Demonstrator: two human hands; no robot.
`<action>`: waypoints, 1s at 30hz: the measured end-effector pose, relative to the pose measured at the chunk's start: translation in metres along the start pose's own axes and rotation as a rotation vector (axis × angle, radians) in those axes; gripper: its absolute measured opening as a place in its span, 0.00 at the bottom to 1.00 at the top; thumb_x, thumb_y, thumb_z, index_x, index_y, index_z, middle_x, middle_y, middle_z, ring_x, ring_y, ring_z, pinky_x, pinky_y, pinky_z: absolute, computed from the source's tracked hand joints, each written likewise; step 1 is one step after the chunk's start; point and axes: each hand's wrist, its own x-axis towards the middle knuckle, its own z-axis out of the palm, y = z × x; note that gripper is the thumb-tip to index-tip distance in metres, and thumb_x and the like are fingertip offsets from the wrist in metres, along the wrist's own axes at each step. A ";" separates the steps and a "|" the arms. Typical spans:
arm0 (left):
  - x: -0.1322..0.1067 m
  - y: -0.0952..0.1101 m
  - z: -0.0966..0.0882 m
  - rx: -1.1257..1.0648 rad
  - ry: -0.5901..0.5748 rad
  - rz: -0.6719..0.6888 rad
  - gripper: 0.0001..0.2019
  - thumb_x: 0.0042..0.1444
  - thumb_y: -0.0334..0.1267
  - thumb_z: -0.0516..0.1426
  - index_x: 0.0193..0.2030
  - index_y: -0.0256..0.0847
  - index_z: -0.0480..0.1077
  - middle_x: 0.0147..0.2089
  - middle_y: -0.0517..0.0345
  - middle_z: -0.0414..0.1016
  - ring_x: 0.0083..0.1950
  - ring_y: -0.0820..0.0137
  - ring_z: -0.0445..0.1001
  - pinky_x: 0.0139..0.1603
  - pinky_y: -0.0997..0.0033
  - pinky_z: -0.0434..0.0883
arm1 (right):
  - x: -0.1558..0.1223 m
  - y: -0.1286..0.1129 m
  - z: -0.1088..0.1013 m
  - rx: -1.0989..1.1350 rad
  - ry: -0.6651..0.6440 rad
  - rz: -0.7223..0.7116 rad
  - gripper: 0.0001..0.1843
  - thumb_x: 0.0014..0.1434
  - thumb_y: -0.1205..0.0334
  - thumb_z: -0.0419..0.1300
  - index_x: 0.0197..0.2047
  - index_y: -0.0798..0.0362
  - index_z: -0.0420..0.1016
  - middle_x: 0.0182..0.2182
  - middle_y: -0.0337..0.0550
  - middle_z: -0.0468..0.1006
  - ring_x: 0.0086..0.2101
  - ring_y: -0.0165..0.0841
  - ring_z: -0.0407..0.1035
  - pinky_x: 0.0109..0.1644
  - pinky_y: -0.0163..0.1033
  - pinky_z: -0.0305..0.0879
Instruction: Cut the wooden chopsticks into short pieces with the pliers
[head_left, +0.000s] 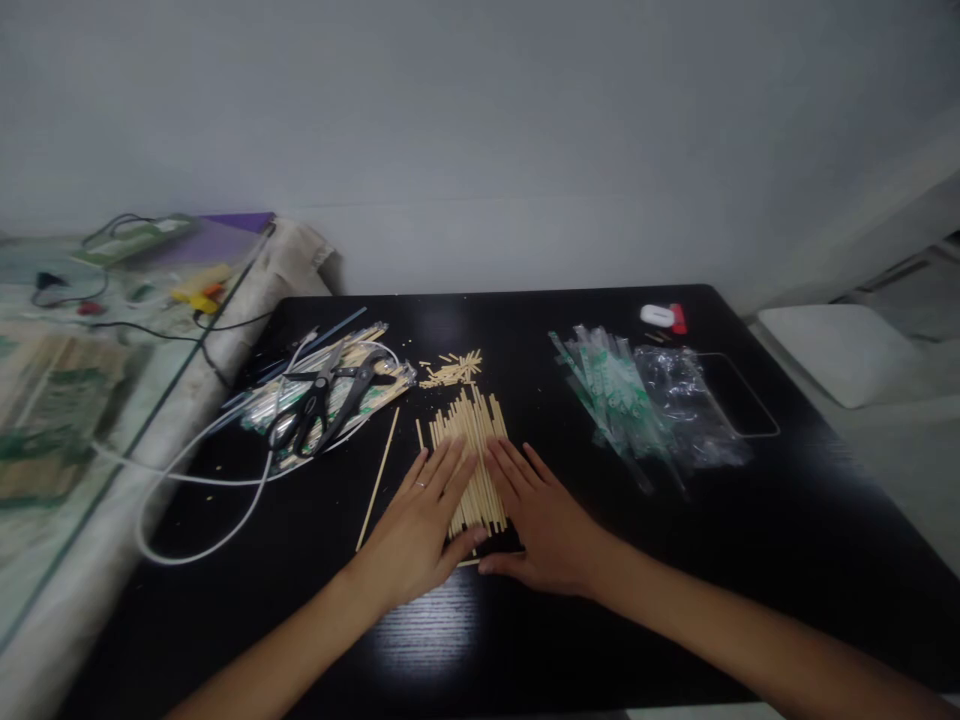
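A row of thin wooden sticks (471, 440) lies side by side on the black table (750, 540). My left hand (424, 520) rests flat on the sticks' left side, fingers stretched out, a ring on one finger. My right hand (544, 520) lies flat on their right side, fingers also stretched out. Both thumbs meet near the sticks' near ends. One long single stick (379, 490) lies apart to the left. A small heap of short stick offcuts (451, 370) sits just behind the row.
Black scissors (319, 405) lie on a pile of wrapped sticks and a white cable (210, 480) at the left. Clear plastic wrappers (645, 400) are heaped at the right, with a white and red object (664, 317) behind. A cluttered glass surface (90, 380) adjoins the table's left.
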 end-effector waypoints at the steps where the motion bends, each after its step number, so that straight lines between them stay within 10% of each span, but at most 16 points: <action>1: 0.000 0.000 0.000 0.007 -0.005 0.009 0.40 0.69 0.54 0.52 0.80 0.41 0.39 0.80 0.43 0.44 0.80 0.51 0.43 0.77 0.42 0.52 | 0.000 0.000 0.000 0.001 0.001 -0.001 0.63 0.61 0.24 0.52 0.77 0.70 0.41 0.75 0.68 0.43 0.75 0.54 0.35 0.76 0.62 0.35; 30: 0.008 -0.011 -0.004 0.036 -0.060 0.053 0.42 0.70 0.54 0.51 0.80 0.35 0.37 0.80 0.43 0.44 0.80 0.53 0.44 0.78 0.45 0.50 | 0.008 0.003 -0.003 0.024 0.039 -0.080 0.59 0.66 0.29 0.50 0.78 0.67 0.34 0.76 0.64 0.41 0.75 0.53 0.32 0.76 0.64 0.39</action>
